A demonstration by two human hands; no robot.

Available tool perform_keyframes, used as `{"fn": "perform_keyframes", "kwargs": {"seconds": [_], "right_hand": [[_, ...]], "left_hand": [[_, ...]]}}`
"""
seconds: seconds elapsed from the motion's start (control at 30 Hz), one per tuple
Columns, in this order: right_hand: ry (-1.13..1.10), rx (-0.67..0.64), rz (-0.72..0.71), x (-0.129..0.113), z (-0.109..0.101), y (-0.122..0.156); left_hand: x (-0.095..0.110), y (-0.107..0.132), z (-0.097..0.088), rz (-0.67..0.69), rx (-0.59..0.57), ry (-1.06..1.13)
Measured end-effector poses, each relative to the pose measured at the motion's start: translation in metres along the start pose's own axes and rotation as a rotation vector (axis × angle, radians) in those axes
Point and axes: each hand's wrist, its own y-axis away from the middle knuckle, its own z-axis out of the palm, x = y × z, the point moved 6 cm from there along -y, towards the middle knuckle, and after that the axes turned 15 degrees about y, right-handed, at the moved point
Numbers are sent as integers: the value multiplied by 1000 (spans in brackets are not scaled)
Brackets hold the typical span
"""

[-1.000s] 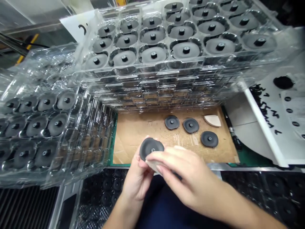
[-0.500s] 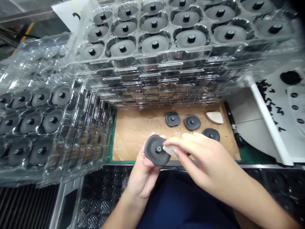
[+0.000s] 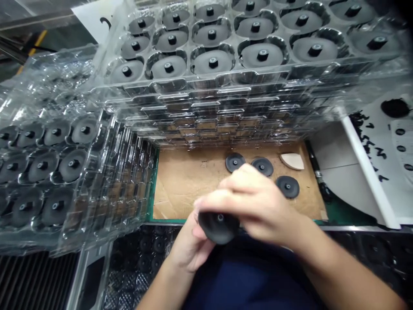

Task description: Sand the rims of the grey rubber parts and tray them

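Note:
A round black rubber-like disc (image 3: pixel 219 228) with a short central stub is tilted in front of my body. My left hand (image 3: pixel 190 245) grips it from the left, thumb at its near edge and fingers behind. Across its upper edge lies my right hand (image 3: pixel 254 202), blurred, with its fingers curled closed. Half a second ago those fingers pinched a small pale pad; the hand now hides it. Beyond, on the cardboard, rest a black disc (image 3: pixel 235 162), a partly covered disc (image 3: pixel 263 165) and a third disc (image 3: pixel 288 187). A pale wedge-shaped pad (image 3: pixel 292 161) lies near them.
Stacked clear plastic trays (image 3: pixel 200 99) full of similar discs rise behind the cardboard sheet (image 3: pixel 180 181). Another tray stack (image 3: pixel 41 172) stands at left. On the right are a white bin wall (image 3: pixel 371 172), a black pen (image 3: pixel 318 174) and small black scraps (image 3: pixel 366 137).
My right hand has moved left over the disc's upper edge, covering the pale pad. The held disc has come slightly lower and tilted. The third disc on the cardboard is now more exposed.

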Motion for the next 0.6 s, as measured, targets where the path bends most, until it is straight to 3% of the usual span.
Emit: {"fn": "perform_keyframes", "kwargs": {"seconds": [0.1, 0.17, 0.33, 0.4, 0.47, 0.6], "right_hand": [[144, -6, 288, 39, 5, 13], [126, -62, 416, 54, 22, 31], [0, -193, 394, 47, 85, 82], [-7, -190, 395, 46, 92, 90], [6, -140, 448, 48, 78, 85], [23, 116, 543, 37, 7, 50]], "left_hand": [[3, 3, 5, -58, -120, 80], [5, 5, 4, -72, -152, 116], [9, 5, -4, -69, -143, 131], [9, 4, -3, -82, -141, 124], [8, 4, 2, -95, -154, 109], [2, 2, 13, -96, -127, 67]]}}
